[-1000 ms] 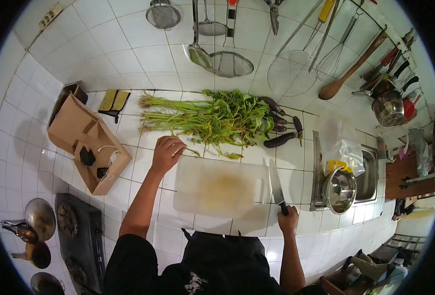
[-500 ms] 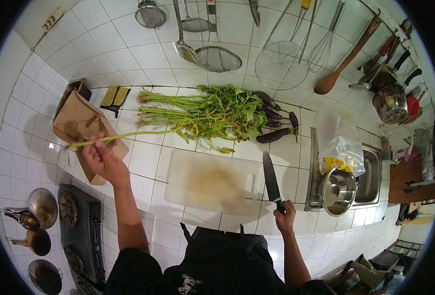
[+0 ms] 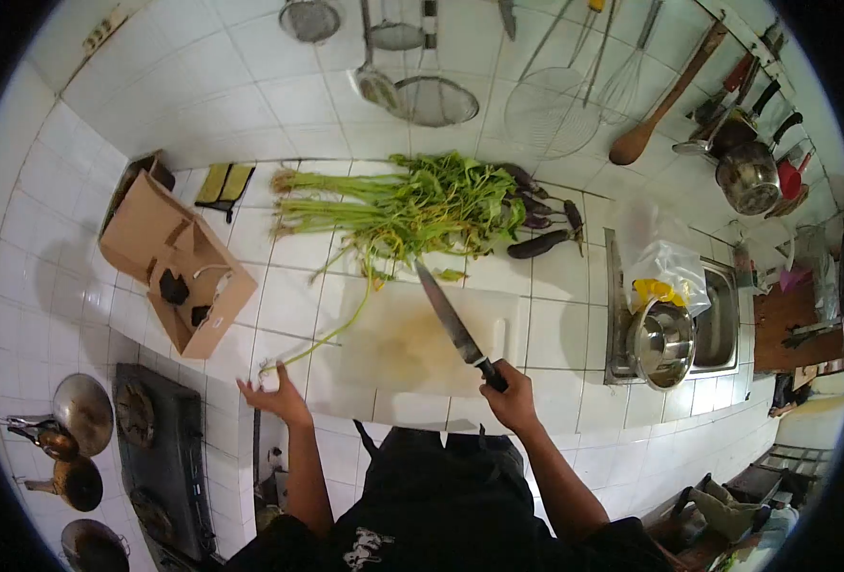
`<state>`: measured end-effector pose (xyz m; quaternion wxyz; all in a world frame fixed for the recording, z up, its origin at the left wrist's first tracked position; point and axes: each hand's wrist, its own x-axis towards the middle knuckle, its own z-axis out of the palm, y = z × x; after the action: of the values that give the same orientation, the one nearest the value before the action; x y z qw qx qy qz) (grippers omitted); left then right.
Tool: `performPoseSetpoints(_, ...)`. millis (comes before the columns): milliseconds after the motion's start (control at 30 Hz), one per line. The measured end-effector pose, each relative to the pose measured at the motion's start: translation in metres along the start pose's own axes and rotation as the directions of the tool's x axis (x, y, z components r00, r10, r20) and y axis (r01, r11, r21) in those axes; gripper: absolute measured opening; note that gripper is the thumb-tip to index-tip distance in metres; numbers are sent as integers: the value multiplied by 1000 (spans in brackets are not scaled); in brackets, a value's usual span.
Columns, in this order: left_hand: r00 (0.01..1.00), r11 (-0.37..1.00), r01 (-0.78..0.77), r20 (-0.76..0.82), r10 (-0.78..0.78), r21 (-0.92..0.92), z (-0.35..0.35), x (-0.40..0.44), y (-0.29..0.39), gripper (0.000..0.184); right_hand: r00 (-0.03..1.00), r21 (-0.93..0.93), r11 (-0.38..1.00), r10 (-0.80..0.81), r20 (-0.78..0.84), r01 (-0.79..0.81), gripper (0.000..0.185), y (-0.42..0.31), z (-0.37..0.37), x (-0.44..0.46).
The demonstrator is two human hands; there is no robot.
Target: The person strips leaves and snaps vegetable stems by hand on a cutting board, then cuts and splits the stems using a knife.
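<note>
My right hand (image 3: 510, 396) grips the black handle of a kitchen knife (image 3: 449, 313). Its blade slants over the white cutting board (image 3: 355, 367), tip close to the leafy greens. At the board's left, my left hand (image 3: 281, 398) has its fingers spread, close to the root end of one long green stem (image 3: 331, 334). Whether a fingertip touches that root is unclear. The stem curves across the board's left edge up to the bunch of rooted leafy greens (image 3: 422, 205) lying behind the board. Several dark purple eggplants (image 3: 538, 245) lie at the bunch's right end.
An open cardboard box (image 3: 214, 319) with dark items inside stands left, beside a green-and-black sponge (image 3: 222, 186). A metal pot (image 3: 661, 345) and plastic bag (image 3: 672, 272) sit at the sink (image 3: 720, 315). A stove (image 3: 160, 448) is lower left; utensils hang on the wall.
My left hand has moved down and right from over the box, bringing the stem's root end to the board's left. The knife has swung left over the board. My left fingers have spread.
</note>
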<state>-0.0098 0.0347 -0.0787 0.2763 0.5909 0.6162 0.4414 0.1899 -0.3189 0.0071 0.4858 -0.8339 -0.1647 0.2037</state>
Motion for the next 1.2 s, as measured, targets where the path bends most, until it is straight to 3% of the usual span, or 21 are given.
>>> performPoseSetpoints(33, 927, 919, -367, -21, 374, 144, -2, 5, 8, 84, 1000, 31, 999, 15, -14, -14, 19, 3, 7, -4)
performPoseSetpoints(67, 859, 837, -512, 141, 493, 192, 5, 0, 36, 88, 1000, 22, 1000, 13, -5, -13, 19, 5, 14, -6)
performPoseSetpoints(133, 587, 737, -676, 616, 525, 17, 26, 2, 62, 69, 994, 94, 992, 95, -48, -90, 17, 5, 26, -10)
performPoseSetpoints(167, 423, 604, -797, 690, 587, -25, 38, -1, 64, 53, 985, 84, 983, 167, -34, -164, 17, 5, 29, -11)
performPoseSetpoints(200, 337, 624, -772, 753, 566, -123, 54, -2, 49, 38, 987, 85, 985, 157, -39, -153, 17, 3, 33, -13)
performPoseSetpoints(300, 355, 546, -838, 767, 534, 7, 80, 1, 65, 24, 983, 34, 984, 174, -56, -172, 19, -5, 35, -12)
performPoseSetpoints(367, 411, 802, -594, 837, 360, -53, 86, 6, 86, 17, 987, 65, 992, 114, -113, -107, 17, -14, 29, -15)
performPoseSetpoints(400, 425, 797, -588, 786, 449, -137, 86, 8, 110, 17, 985, 83, 992, 106, -138, -95, 17, -10, 28, -15)
performPoseSetpoints(467, 436, 764, -512, 647, 625, -393, 85, 18, 176, 20, 971, 115, 982, 165, -170, -147, 16, -1, 22, -12)
performPoseSetpoints(500, 445, 756, -395, 612, 654, -521, 64, 19, 226, 25, 962, 236, 953, 230, -147, -192, 15, 3, 17, -13)
performPoseSetpoints(600, 428, 455, -266, 319, 846, -850, 26, 40, 311, 24, 945, 360, 917, 256, -205, -171, 10, -10, 2, -5)
performPoseSetpoints(667, 376, 539, -280, 426, 823, -794, 8, 43, 356, 22, 947, 389, 916, 206, -245, -98, 8, -27, -11, -4)
performPoseSetpoints(733, 172, 608, -386, 593, 786, -694, 31, 41, 363, 19, 942, 476, 872, 244, -231, -109, 8, -56, -25, -5)
performPoseSetpoints(767, 132, 604, -408, 611, 781, -685, 42, 31, 349, 18, 941, 481, 871, 240, -238, -101, 8, -62, -30, -5)
performPoseSetpoints(800, 26, 704, -440, 776, 630, -557, 38, 20, 345, 16, 939, 531, 841, 259, -227, -103, 8, -65, -33, -5)
performPoseSetpoints(833, -37, 744, -328, 795, 605, -582, 47, 7, 324, 14, 935, 581, 807, 281, -216, -108, 9, -66, -35, -7)
performPoseSetpoints(867, -117, 606, -283, 653, 748, -744, 59, -13, 301, 13, 930, 589, 801, 291, -226, -107, 9, -68, -38, -8)
performPoseSetpoints(900, -184, 799, -211, 826, 533, -563, 45, -30, 302, 15, 928, 563, 821, 275, -249, -92, 9, -70, -40, -8)
performPoseSetpoints(1000, -274, 788, -68, 771, 575, -612, 20, -63, 327, 20, 927, 549, 835, 233, -294, -36, 9, -60, -45, -13)
performPoseSetpoints(1100, -260, 722, 8, 696, 669, -692, 3, -68, 351, 21, 897, 535, 844, 269, -350, -45, 11, -74, -58, -26)
performPoseSetpoints(1200, -261, 725, -115, 725, 637, -679, 8, -62, 342, 22, 867, 541, 838, 319, -384, -69, 11, -68, -66, -33)
